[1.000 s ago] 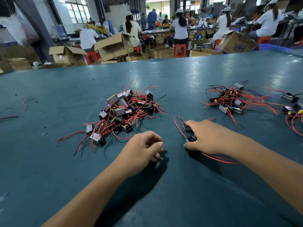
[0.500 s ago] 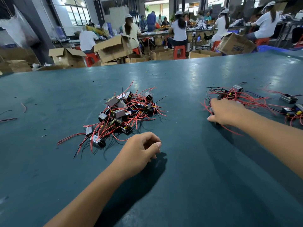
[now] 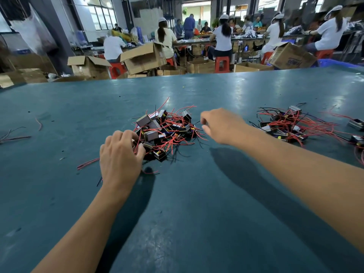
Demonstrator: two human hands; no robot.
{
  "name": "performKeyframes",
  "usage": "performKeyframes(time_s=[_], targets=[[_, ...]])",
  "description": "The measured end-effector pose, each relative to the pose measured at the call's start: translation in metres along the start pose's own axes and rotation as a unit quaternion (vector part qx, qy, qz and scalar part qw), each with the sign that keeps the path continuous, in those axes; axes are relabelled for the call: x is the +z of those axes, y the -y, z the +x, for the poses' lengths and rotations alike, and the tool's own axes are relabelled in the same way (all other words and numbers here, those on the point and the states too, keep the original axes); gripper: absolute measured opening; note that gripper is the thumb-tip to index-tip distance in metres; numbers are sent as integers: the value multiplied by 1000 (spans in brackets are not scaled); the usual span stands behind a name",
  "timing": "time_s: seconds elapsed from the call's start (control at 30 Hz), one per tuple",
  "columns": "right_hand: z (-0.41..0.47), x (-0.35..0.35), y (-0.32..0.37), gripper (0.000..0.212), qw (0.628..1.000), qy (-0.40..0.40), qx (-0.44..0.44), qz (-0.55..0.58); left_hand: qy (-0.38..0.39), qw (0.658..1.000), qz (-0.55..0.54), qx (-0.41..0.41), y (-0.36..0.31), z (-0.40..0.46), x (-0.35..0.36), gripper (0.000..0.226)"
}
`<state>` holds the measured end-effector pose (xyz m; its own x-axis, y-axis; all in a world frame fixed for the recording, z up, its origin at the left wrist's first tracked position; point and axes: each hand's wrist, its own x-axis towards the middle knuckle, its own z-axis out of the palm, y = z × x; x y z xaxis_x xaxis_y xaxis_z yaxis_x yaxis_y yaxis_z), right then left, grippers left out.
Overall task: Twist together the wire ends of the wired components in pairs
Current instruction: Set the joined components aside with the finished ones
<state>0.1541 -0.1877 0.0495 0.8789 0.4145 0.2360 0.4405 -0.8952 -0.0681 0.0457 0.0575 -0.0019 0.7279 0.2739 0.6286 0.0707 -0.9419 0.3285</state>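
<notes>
fingers (image 3: 137, 152) of left hand (image 3: 120, 160) curled into near side of central pile of wired components (image 3: 165, 131), apparently gripping one unit. right hand (image 3: 220, 125) hovers at pile's right side, fingers loosely curled, empty. second pile (image 3: 285, 127) toward table's (image 3: 197, 213) right edge. advice: lift one unit clear of tangle before pairing wire ends.
</notes>
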Motion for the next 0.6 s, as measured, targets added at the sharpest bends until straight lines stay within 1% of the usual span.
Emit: performKeyframes(time_s=[0.07,0.13,0.2,0.27,0.33,0.43,0.47,0.5,0.57,0.6], targets=[[19,4,14,10,998,-1,-38,57,25,999,20,-17,6,1,3,21],[36,12,22,13,995,12,-62,73,57,996,63,-19,9,-1,7,31],[48,23,26,28,996,31,-67,55,89,991,102,-20,12,-2,11,39],[56,38,27,39,998,30,-61,-13,98,988,118,-18,16,-3,14,40],[59,51,27,36,995,-15,-67,-73,97,987,125,-8,17,-2,15,39],[55,56,26,26,987,-79,-99,-100,97,987,130,2,18,-2,16,38],[53,54,25,26,987,-94,-101,-87,95,987,131,3,18,-3,16,39],[49,49,24,27,988,-111,-90,-51,93,987,133,4,18,-2,16,39],[40,33,23,27,986,-150,-40,67,95,986,135,3,19,-2,16,38],[34,22,22,27,977,-175,-17,124,100,986,136,2,19,-2,16,37]])
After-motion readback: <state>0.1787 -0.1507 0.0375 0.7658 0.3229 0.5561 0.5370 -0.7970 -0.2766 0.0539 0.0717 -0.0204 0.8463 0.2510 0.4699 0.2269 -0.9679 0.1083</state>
